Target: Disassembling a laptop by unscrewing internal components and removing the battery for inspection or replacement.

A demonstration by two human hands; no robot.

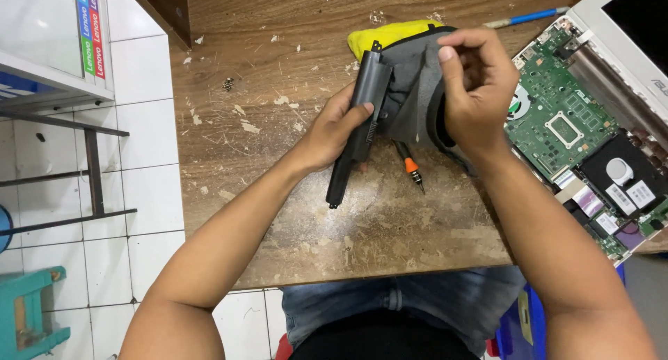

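Long bar (358, 116): black plastic, matt, smooth, with a faint sheen along its edge; gripped by the left hand (334, 130).
Cloth (410, 99): grey woven fabric, soft and matt, folded, pinched by the right hand (476, 88).
Yellow cloth (386, 34): bright, matt fabric beneath the grey one.
Table (278, 158): brown wood-grain surface, worn and rough, its finish flaked off in pale patches.
Screwdriver (412, 166): orange plastic collar, dark metal tip.
Circuit board (557, 116): green, semi-gloss, with shiny metal parts.
Laptop shell (598, 12): white plastic, smooth.
Floor tiles (146, 158): white ceramic, glossy.
Trousers (417, 304): blue denim, matt.
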